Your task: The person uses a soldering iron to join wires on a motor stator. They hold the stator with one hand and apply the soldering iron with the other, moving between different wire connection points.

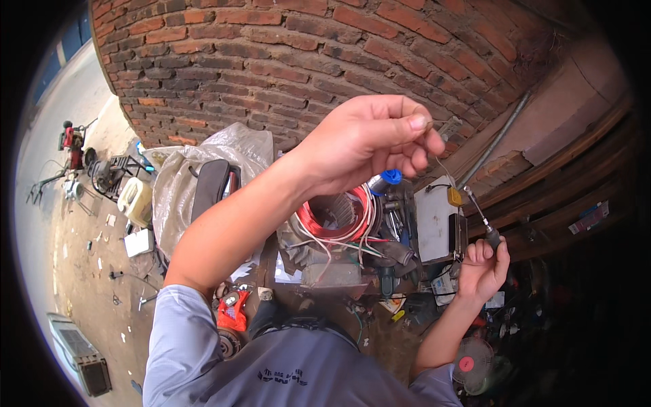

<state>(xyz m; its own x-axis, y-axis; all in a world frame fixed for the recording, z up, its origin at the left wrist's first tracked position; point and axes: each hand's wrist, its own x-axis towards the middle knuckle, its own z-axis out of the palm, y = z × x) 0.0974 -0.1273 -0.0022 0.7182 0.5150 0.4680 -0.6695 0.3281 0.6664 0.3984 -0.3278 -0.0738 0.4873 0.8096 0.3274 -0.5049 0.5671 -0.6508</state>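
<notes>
My left hand (386,136) is raised before the brick wall, its thumb and forefinger pinched on a thin wire (442,165). That wire runs down to the right, toward the tip of a soldering iron (480,211) with a metal shaft and a dark handle. Lower at the right, my right hand (483,268) grips the handle with its fingertips, the tip pointing up and to the left. Whether wire and tip touch is too small to tell. Behind the tip, a yellow block (454,197) sits by a whitish flat case (434,220).
Below my left forearm lies a coil of red wire (315,227) with white leads. Beside it are a blue-capped can (390,178) and several hand tools (397,224). A plastic sheet (173,193) and a pale jerrycan (135,201) are at the left. A fan (475,359) stands low right.
</notes>
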